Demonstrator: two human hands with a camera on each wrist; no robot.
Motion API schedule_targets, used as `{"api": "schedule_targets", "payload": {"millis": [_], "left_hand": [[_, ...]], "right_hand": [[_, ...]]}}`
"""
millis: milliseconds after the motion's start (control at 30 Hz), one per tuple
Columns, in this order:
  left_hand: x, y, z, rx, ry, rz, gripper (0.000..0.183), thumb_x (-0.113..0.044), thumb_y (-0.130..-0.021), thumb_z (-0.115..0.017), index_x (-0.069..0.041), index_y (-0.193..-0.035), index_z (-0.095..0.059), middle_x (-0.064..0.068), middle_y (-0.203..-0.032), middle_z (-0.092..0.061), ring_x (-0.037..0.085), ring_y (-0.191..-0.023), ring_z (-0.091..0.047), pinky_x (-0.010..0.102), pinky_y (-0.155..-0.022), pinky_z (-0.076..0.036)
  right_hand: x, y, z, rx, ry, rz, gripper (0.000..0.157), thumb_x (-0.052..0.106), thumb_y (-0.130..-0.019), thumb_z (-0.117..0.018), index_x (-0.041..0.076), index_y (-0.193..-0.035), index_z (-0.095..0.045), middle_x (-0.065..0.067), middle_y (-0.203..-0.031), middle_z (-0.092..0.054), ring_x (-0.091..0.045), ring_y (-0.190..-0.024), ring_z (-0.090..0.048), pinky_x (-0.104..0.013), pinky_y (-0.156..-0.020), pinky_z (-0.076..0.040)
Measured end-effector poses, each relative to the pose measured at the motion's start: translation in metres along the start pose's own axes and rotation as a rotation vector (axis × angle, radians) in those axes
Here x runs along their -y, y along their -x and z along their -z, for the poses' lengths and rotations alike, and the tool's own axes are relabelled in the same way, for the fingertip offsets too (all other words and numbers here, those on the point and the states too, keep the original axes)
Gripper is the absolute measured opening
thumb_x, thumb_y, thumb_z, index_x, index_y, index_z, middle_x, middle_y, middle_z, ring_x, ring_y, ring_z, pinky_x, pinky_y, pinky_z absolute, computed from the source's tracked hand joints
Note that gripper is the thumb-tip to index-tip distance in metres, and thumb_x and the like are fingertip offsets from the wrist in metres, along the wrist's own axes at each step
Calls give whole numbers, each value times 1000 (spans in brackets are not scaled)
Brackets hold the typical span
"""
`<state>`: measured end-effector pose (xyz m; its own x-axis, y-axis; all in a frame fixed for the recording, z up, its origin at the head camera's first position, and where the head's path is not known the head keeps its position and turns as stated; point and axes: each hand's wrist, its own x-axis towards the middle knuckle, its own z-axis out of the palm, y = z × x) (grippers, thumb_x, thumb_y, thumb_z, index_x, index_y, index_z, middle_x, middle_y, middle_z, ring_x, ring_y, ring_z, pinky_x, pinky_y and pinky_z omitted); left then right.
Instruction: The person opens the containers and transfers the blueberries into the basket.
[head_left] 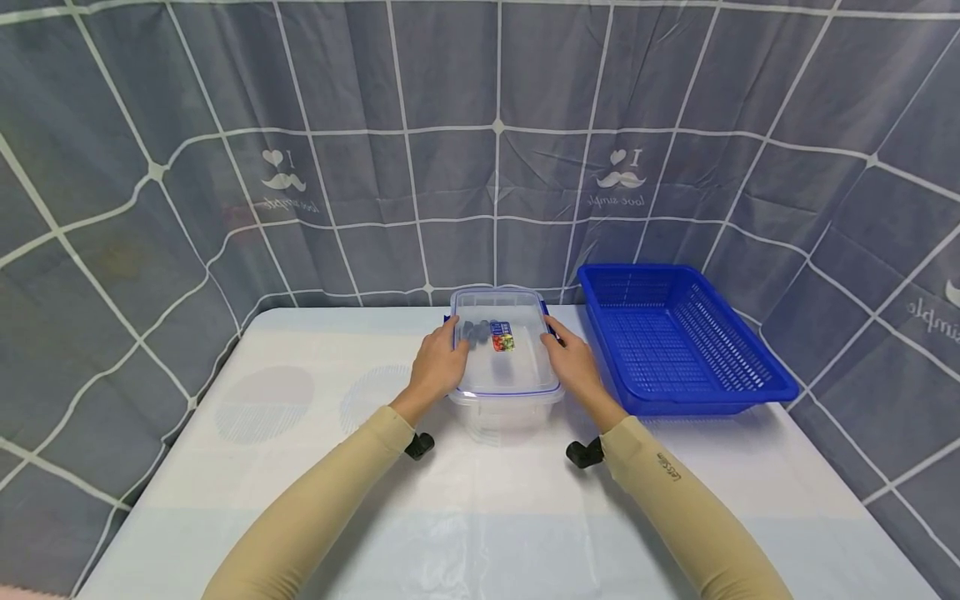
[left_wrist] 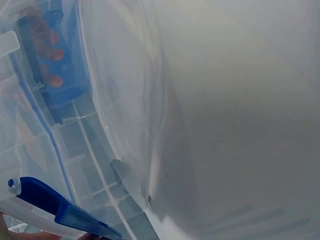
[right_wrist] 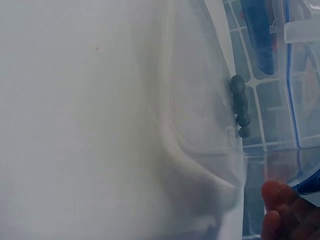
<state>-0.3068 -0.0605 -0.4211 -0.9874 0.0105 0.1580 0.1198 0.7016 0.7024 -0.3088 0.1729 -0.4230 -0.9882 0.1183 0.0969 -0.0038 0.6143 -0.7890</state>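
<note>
A clear plastic food container (head_left: 510, 412) with a clear lid (head_left: 502, 367) stands on the table, in the middle of the head view. A colourful label (head_left: 502, 336) sits on the lid, and several small dark round things (right_wrist: 240, 100) show through the wall. My left hand (head_left: 438, 360) holds the container's left side, thumb over the lid's edge. On the opposite side my right hand (head_left: 572, 358) grips it the same way. A blue side latch (left_wrist: 45, 200) angles outward beside the left fingers. In the right wrist view, the curled fingers (right_wrist: 285, 210) are at the container's side.
To the right of the container stands a blue plastic basket (head_left: 630, 367) with slotted walls, close by my right hand. A white patterned cloth covers the table (head_left: 300, 492). Grey checked curtains (head_left: 457, 175) hang behind and along both sides.
</note>
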Motion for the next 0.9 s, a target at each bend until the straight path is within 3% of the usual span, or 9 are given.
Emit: {"api": "schedule_targets", "payload": {"millis": [200, 900], "left_hand": [[0, 0, -1, -5, 2, 2, 58, -33, -101, -44, -16, -156, -39, 13, -153, -48, 37, -141, -42, 57, -113, -36], [1, 0, -1, 2, 16, 12, 58, -35, -101, -42, -17, -157, -37, 11, -156, -45, 35, -144, -39, 59, -114, -34]], "right_hand": [[-6, -2, 1, -24, -32, 21, 46, 31, -105, -39, 26, -150, -50, -5, -154, -48, -32, -144, -42, -52, -116, -34], [-4, 3, 4, 6, -35, 83, 47, 21, -108, -36, 12, -154, -44, -13, -156, -44, -33, -146, -38, -50, -120, -29]]}}
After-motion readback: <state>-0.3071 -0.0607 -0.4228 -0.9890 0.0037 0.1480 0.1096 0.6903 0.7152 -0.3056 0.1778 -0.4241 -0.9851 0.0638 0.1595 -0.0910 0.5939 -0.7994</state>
